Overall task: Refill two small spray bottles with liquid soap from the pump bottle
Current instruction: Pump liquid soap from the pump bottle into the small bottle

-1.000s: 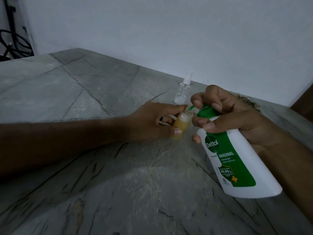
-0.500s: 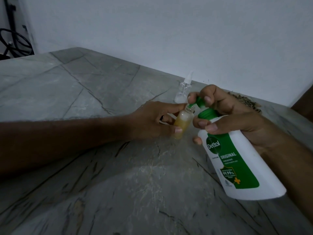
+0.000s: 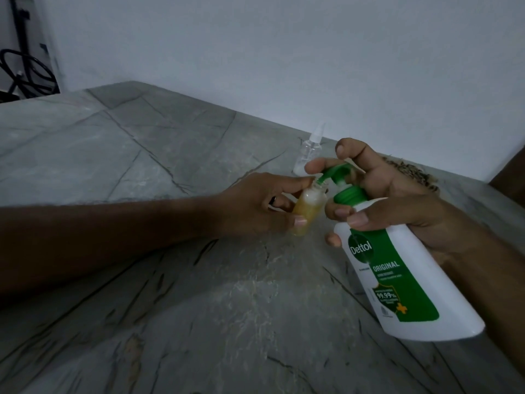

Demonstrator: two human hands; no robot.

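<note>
My left hand [image 3: 250,206] grips a small clear bottle [image 3: 395,209] with no cap, mostly full of yellow soap, tilted on the stone counter. My right hand [image 3: 397,206] holds the white and green pump bottle [image 3: 409,282] tilted toward it, fingers round its neck. A finger of that hand lies over the green pump head [image 3: 336,173], which stands raised, its nozzle at the small bottle's mouth. A second small spray bottle [image 3: 309,150], clear with its white cap on, stands upright behind my hands near the wall.
The grey marbled counter [image 3: 142,166] runs back to a white wall. A patch of dark crumbly debris [image 3: 409,170] lies by the wall behind my right hand. Black cables [image 3: 25,72] hang off the far left corner.
The pump head has risen from its pressed-down position and the finger on it has lifted with it. The pump bottle has shifted slightly right and down. My left hand keeps the small bottle still.
</note>
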